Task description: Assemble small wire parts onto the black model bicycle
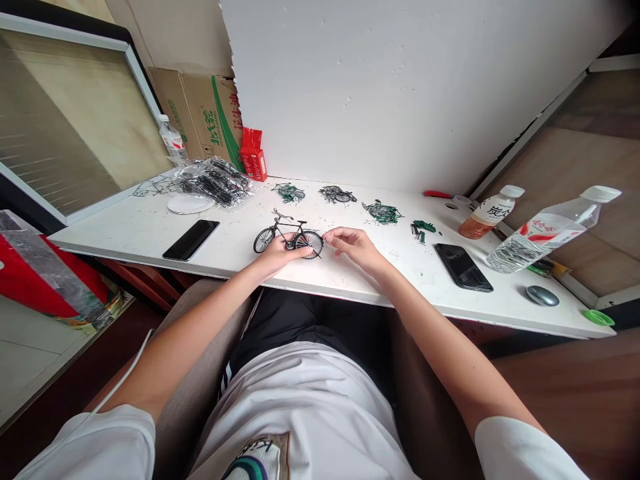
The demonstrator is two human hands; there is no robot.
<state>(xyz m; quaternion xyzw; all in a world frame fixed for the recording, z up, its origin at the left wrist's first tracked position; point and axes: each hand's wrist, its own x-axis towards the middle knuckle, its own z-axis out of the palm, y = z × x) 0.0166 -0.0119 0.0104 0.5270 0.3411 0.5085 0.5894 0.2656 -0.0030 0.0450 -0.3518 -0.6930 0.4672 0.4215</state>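
A small black model bicycle (pixel 287 235) stands near the front edge of the white table, its handlebar to the left. My left hand (pixel 280 255) is closed on its lower frame and rear wheel from the near side. My right hand (pixel 353 245) is at the rear wheel's right side, thumb and fingertips pinched together; whatever they hold is too small to make out. Behind the bicycle lie small piles of parts: a green one (pixel 290 193), a black one (pixel 337 194) and a dark green one (pixel 382 211).
Phones lie at left (pixel 191 240) and right (pixel 463 267). Bagged black parts (pixel 217 181), a white lid (pixel 189 204) and a red box (pixel 254 157) are back left. At right are a tea bottle (pixel 493 212), a water bottle (pixel 550 230), a mouse (pixel 542 295) and green pieces (pixel 424 226).
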